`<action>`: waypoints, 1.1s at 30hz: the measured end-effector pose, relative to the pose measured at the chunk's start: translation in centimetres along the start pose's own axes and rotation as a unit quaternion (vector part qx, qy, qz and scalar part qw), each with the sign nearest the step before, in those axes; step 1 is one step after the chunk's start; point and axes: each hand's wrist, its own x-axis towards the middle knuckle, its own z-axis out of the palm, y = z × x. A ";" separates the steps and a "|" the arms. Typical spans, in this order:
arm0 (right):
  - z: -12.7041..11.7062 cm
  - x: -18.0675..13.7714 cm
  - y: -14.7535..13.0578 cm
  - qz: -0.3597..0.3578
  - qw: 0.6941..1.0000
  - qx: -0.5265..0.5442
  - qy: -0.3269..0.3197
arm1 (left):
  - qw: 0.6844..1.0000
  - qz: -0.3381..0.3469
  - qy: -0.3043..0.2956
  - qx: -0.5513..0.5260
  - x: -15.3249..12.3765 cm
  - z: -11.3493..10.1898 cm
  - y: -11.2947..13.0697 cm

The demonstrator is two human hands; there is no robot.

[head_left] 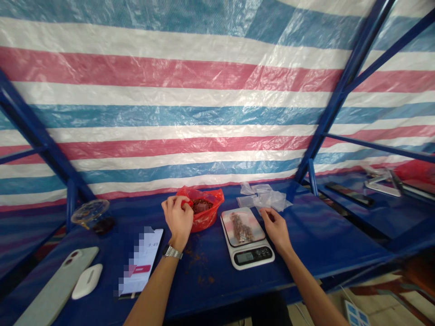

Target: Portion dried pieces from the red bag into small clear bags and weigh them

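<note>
My left hand (179,218), a watch on its wrist, is closed on the near-left rim of an open red plastic bag (205,221). Brown dried bits and a small reddish cup-like piece (201,206) lie inside that bag. To its right stands a white digital kitchen scale (253,259) with a lit display. On the scale's platform rests a small clear bag of brown bits (242,228). My right hand (277,230) is beside the scale's right edge, thumb and fingers curled together; whatever they hold, if anything, is too small to make out.
Several clear plastic bags (268,199) lie behind the scale. Left on the blue table are a lit phone (144,262), a pale phone (57,290), a white earbud case (87,281) and a clear lidded tub (93,216). Blue metal posts (319,140) frame the striped sheet (190,113).
</note>
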 end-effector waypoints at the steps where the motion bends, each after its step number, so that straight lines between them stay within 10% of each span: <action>1: 0.0 0.0 0.0 0.000 1.000 -0.001 0.000 | 1.000 0.002 0.002 -0.001 0.0 0.0 0.0; 12: 0.0 0.0 -1.4 -0.100 0.994 -0.039 -0.007 | 0.990 0.125 0.066 -0.022 -0.3 -0.7 1.0; 20: 1.7 1.0 -5.5 -0.277 0.924 -0.209 -0.164 | 0.931 0.305 -0.079 -0.184 -2.1 -0.9 3.8; 33: 3.5 1.1 -11.3 -0.232 0.931 0.053 -0.276 | 0.914 0.151 -0.265 -0.269 -2.8 -0.6 4.8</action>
